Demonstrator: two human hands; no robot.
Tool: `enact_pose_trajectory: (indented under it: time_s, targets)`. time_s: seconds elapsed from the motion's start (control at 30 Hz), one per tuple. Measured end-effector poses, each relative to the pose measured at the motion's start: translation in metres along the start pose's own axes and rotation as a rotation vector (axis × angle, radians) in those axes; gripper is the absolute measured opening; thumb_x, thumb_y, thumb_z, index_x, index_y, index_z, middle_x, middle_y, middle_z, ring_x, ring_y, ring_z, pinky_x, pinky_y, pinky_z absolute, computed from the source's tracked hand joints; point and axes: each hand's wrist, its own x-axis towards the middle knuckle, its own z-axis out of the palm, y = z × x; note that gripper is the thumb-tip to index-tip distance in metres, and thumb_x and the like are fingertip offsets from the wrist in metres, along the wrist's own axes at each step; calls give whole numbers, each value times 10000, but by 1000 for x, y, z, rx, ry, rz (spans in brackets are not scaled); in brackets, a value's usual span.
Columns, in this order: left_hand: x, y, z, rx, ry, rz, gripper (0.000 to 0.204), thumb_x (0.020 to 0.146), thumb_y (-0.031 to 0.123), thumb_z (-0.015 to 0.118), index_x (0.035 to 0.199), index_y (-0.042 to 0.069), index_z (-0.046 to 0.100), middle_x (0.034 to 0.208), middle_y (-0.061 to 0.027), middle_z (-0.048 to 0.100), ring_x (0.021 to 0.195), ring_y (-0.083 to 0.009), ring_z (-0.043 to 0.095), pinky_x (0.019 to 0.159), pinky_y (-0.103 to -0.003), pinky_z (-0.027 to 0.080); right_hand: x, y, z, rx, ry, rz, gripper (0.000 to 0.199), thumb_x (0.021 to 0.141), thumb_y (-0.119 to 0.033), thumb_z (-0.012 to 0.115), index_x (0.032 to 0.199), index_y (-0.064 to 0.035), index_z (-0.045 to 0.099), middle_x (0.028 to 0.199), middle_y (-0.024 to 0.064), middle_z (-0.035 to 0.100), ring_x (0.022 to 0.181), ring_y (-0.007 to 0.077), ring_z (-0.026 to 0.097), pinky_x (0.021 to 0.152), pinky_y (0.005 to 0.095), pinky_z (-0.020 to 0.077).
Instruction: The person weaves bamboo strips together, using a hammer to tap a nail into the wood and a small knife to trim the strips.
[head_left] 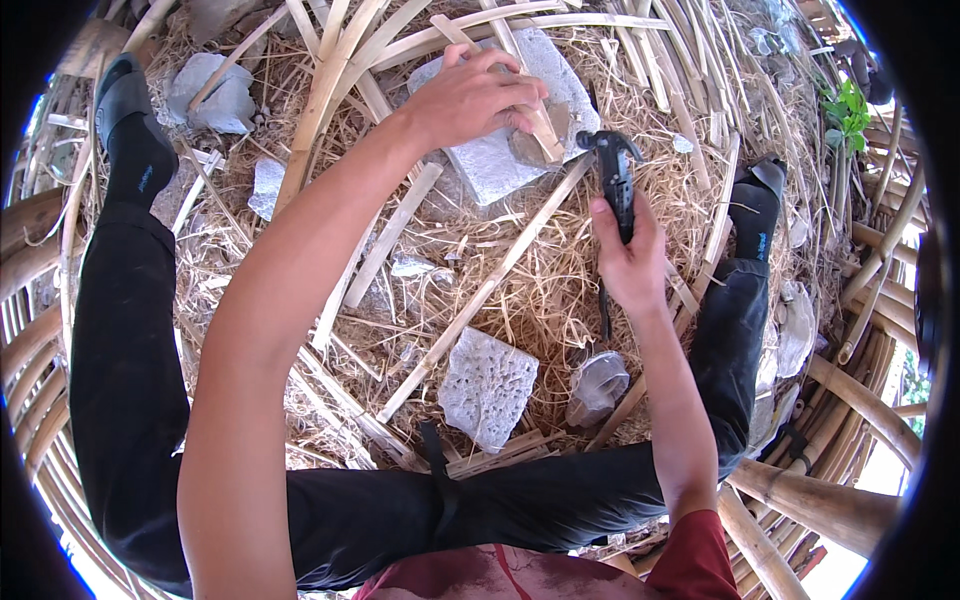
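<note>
My left hand is closed round a split bamboo strip, with its fingers curled over the top. Beneath the strip lies a flat grey stone block, and the strip's near end rests over a brownish patch on it. My right hand grips a small black claw hammer by its handle. The hammer's head is raised just right of the block's edge, apart from the strip. What the left palm covers is hidden.
A pitted stone and a clear plastic cup lie between my legs. Long bamboo strips cross the shaving-covered ground. Another stone sits at the far left. Bamboo poles edge the right side, near a green plant.
</note>
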Motion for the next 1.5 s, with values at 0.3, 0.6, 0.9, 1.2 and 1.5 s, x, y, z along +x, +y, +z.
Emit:
enact_pose_trajectory:
  time_s: [0.3,0.6,0.9,1.2,1.5]
  targets:
    - [-7,4,2,-23,42,-35,312,940,479,676,1165,293,787,1357,153,693,1340,-183,519,1064,-496,296,3,-59,-25,31,124,-52,258,1055,-242,617,971,-1,588,620,98,588,510,195,569,506,396,410]
    - [-12,-8,11,27,85,-45,371,961,592,597,1195,374,786,1398,158,675,1336,-190,498,1006,-469,321,6,-96,-40,-135,149,-104,326,1073,-312,595,998,4,622,687,52,582,568,141,532,524,344,402]
    - [-15,-8,15,37,138,-39,288,942,526,661,1164,399,793,1383,167,684,1261,-192,538,974,-425,327,3,-114,-43,-180,267,-255,338,1098,-301,528,1087,21,630,718,55,572,630,155,585,567,355,473]
    - [-28,-15,20,36,105,-80,293,952,495,670,1198,385,785,1414,175,663,1291,-200,525,965,-432,341,15,-141,-55,-134,192,-6,351,1072,-358,596,977,-23,634,714,0,585,603,86,506,535,293,398]
    - [-20,-4,21,-2,128,-87,289,931,509,684,1173,394,792,1380,177,681,1288,-166,529,992,-437,318,10,-108,-56,-303,-20,161,384,1082,-406,528,1029,-32,594,738,39,574,606,157,552,552,325,427]
